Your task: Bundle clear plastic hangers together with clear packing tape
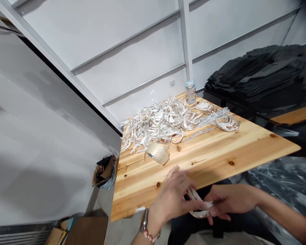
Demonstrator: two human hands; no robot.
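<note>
Just off the table's front edge, both my hands hold a small bundle of curved white strips (pixel 202 213). My left hand (pixel 172 195) closes thumb and fingers on its left part; a watch and a beaded bracelet are on that wrist. On the bundle's right end, my right hand (pixel 226 200) pinches with thumb and fingers. The exact kind of strip is not clear. A large loose heap of similar white curved strips (pixel 160 122) lies on the wooden table (pixel 206 156). Stacked bundles of such strips (pixel 228 123) rest at its right, beside clear plastic strips (pixel 214 115).
A roll of clear tape (pixel 157 153) lies before the heap. A glass jar (pixel 190 92) stands at the back corner. Dark folded material (pixel 257 76) is piled at the right. Cardboard boxes (pixel 88 230) sit on the floor at left. White wall panels (pixel 132 61) stand behind the table.
</note>
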